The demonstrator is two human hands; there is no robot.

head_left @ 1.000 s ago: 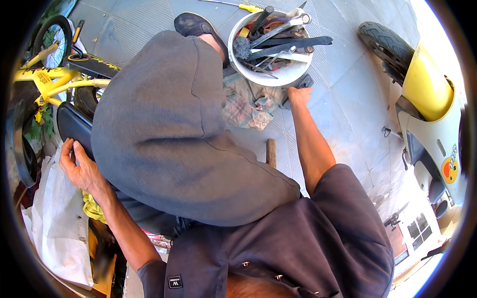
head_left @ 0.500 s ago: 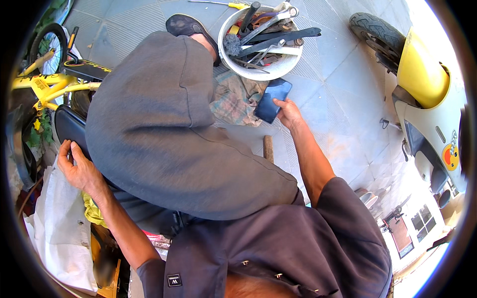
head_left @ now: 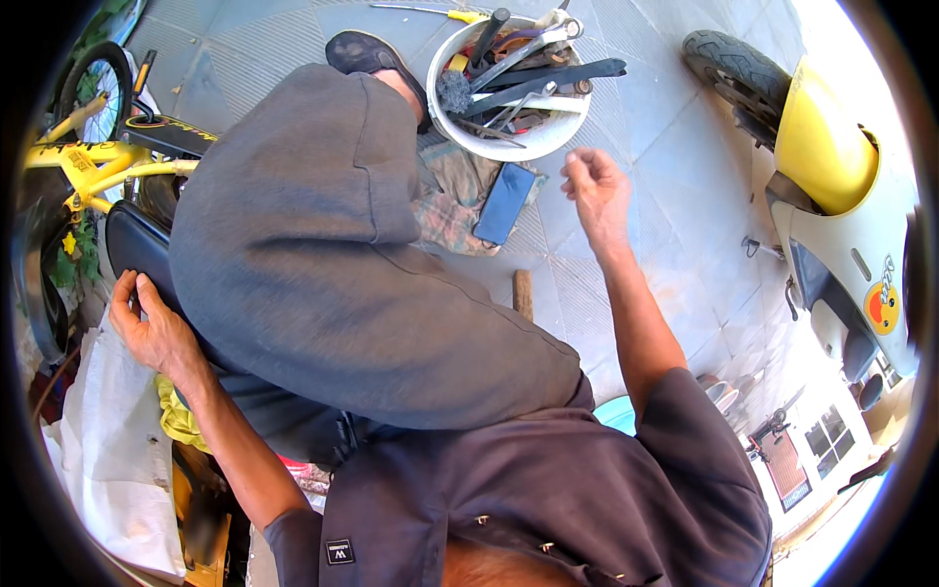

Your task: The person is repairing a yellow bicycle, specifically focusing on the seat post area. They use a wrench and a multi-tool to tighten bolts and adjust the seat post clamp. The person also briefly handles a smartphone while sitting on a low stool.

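Observation:
At the left, my left hand [head_left: 158,331] has its fingers closed around the edge of a black bicycle seat [head_left: 145,256] beside my leg. My right hand [head_left: 599,194] hovers above the floor with nothing in it, its fingers loosely bent and somewhat apart. To the left of that hand a dark smartphone [head_left: 505,203] lies flat, screen up, on a crumpled plaid cloth [head_left: 448,221]. Just beyond the cloth stands a white bucket [head_left: 520,149] filled with several tools and metal parts.
A yellow-handled screwdriver [head_left: 466,16] lies behind the bucket. The yellow bicycle frame [head_left: 117,157] is at far left. On the right stands a scooter with a yellow front fender [head_left: 824,137] and black tire [head_left: 736,63]. A wooden handle [head_left: 523,293] pokes out by my knee.
My right hand has let go of the smartphone, which now lies on the cloth, and has moved up and right. The left hand stays at the seat.

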